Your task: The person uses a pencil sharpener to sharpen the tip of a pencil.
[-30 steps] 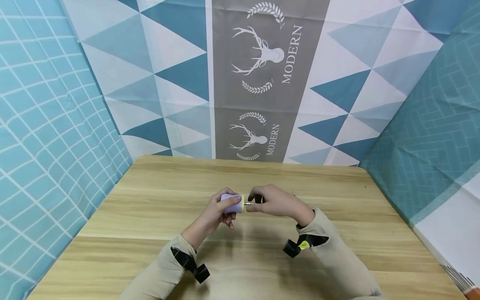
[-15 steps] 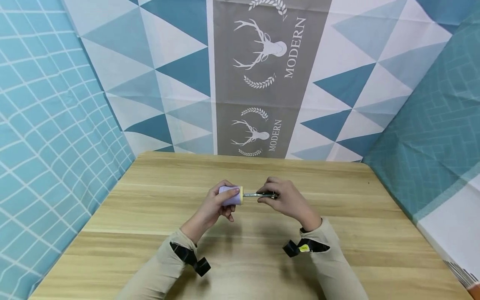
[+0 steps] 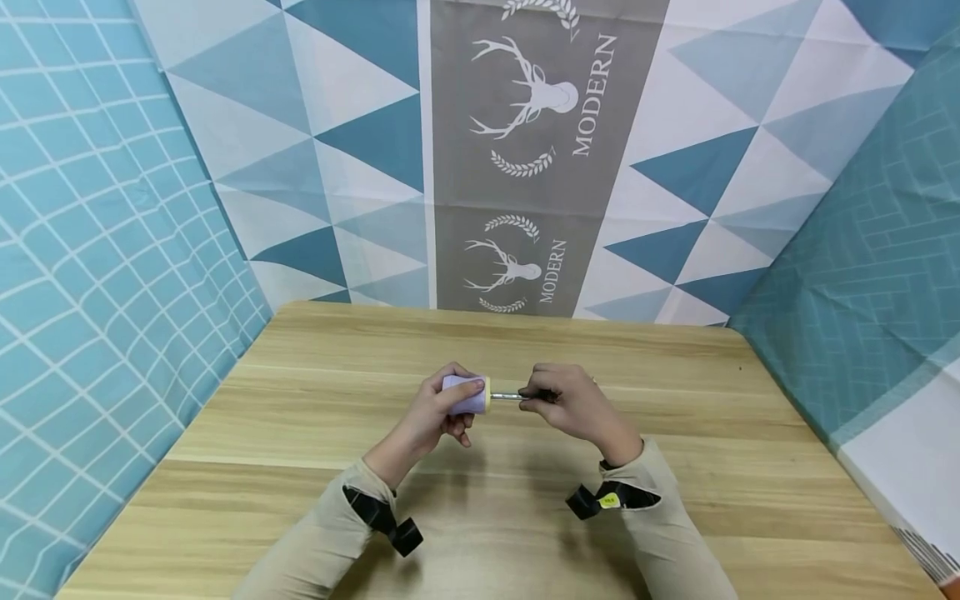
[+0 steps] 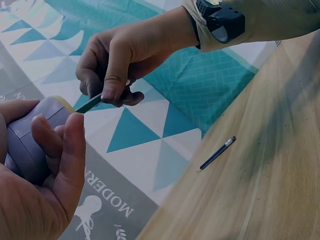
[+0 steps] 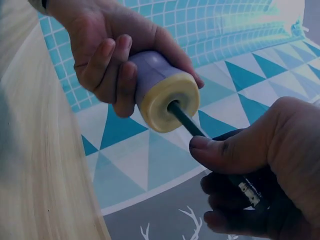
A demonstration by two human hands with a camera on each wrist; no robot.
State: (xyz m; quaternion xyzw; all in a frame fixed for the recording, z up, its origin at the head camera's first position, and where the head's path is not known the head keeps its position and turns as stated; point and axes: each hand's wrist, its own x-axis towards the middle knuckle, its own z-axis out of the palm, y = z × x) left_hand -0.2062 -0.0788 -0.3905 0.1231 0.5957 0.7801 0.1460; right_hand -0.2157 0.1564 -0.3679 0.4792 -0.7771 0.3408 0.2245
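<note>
My left hand (image 3: 442, 407) grips a lavender pencil sharpener (image 3: 467, 395) with a yellow end cap (image 5: 170, 102). That cap faces right, toward my other hand. Into the round hole in its middle runs a dark green pencil (image 5: 187, 120), its ferrule end pointing away from the sharpener. My right hand (image 3: 573, 404) pinches this pencil between thumb and fingers, a short way out from the cap. The pencil's inner end is hidden inside the sharpener. Both hands are raised over the wooden table (image 3: 360, 342).
A second dark pencil (image 4: 218, 153) lies on the table beyond my right hand, mostly covered by that hand in the head view. Patterned cloth (image 3: 375, 125) hangs behind the table, with tiled-pattern cloth (image 3: 90, 250) at the left and teal cloth (image 3: 862, 250) at the right.
My right hand first moved right, away from the sharpener, showing more pencil shaft. Since then its fingers have shifted round the pencil. The left hand keeps its grip almost in place.
</note>
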